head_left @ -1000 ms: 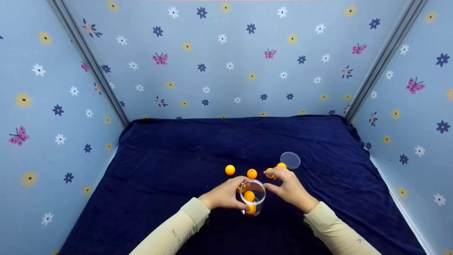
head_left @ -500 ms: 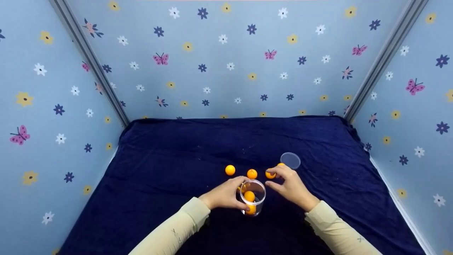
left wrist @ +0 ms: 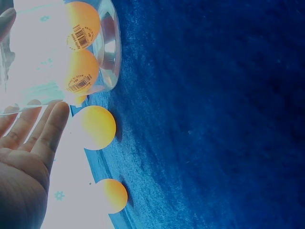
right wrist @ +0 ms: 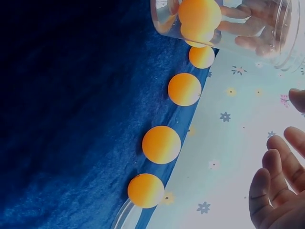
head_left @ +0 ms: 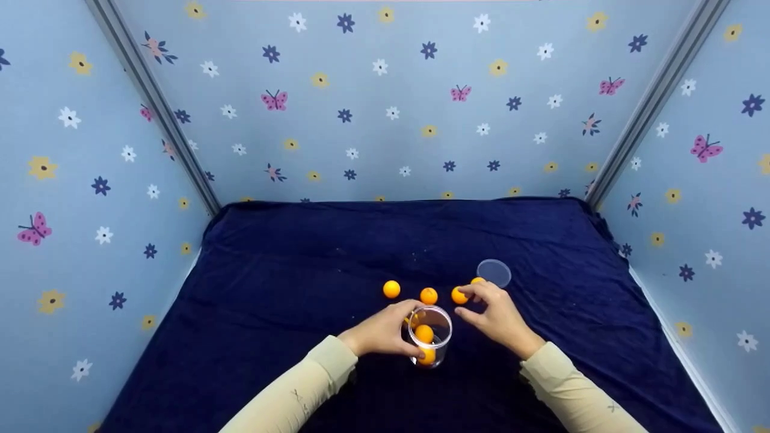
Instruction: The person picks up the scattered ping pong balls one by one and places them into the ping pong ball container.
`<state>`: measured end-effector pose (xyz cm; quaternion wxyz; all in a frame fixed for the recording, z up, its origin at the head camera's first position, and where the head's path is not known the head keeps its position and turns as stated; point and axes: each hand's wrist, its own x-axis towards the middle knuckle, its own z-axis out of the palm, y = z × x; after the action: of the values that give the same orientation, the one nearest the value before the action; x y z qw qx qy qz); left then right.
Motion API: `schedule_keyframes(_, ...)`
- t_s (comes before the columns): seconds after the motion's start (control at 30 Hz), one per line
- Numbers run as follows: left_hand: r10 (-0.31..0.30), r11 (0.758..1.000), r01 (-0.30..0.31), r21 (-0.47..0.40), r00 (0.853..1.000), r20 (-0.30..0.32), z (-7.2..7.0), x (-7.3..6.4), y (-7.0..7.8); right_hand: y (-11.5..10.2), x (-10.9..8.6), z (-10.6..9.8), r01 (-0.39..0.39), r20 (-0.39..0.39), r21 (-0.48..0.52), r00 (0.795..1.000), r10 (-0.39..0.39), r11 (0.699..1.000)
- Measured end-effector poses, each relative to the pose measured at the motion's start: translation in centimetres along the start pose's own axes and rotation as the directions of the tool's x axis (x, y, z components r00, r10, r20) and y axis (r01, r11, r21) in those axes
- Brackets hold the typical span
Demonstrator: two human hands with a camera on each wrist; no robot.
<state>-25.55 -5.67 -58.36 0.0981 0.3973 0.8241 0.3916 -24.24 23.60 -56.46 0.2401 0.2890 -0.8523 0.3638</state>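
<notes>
My left hand grips a clear plastic jar, its fingers and thumb around the side. The jar stands uncapped on the dark cloth. Two orange ping-pong balls with printed barcodes sit inside near its bottom. Right of the jar, my right hand hovers with thumb and fingers apart. Beyond its fingertips lies an orange ping-pong ball, and the right wrist view shows a gap between that hand and the balls. Another ball lies beside it, partly covered by the hand in the head view.
Two more orange balls, one at the left and one behind the jar, lie on the dark blue cloth. A clear round lid lies flat behind the right hand. Flower-patterned walls close off the back and sides.
My right hand has drawn slightly back to the right, uncovering more of the nearest ball. The left hand and jar have stayed in place.
</notes>
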Motion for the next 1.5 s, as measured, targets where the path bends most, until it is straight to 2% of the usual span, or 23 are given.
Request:
schedule_keyframes(0.33,-0.003,1.0,0.003,-0.011,1.0,0.003,0.0,0.0,0.1,1.5,-0.5,-0.1,-0.114,0.011,0.004,0.993,0.114,0.994)
schedule_keyframes(0.67,0.003,1.0,-0.003,-0.001,1.0,0.004,0.0,0.0,0.1,2.2,-0.9,-0.2,-0.184,0.029,-0.012,0.982,0.184,0.983)
schedule_keyframes(1.0,-0.007,1.0,0.007,0.014,1.0,-0.003,0.0,0.0,0.1,2.8,-1.1,-0.2,-0.187,0.022,-0.044,0.982,0.188,0.981)
schedule_keyframes(1.23,-0.008,1.0,0.008,0.021,1.0,-0.002,0.1,0.1,0.0,3.2,-1.3,-0.4,-0.246,0.063,-0.033,0.967,0.247,0.969)
schedule_keyframes(1.5,-0.006,1.0,0.006,0.022,1.0,-0.002,0.0,0.0,0.1,3.7,-1.4,-0.5,-0.258,0.059,-0.062,0.964,0.261,0.964)
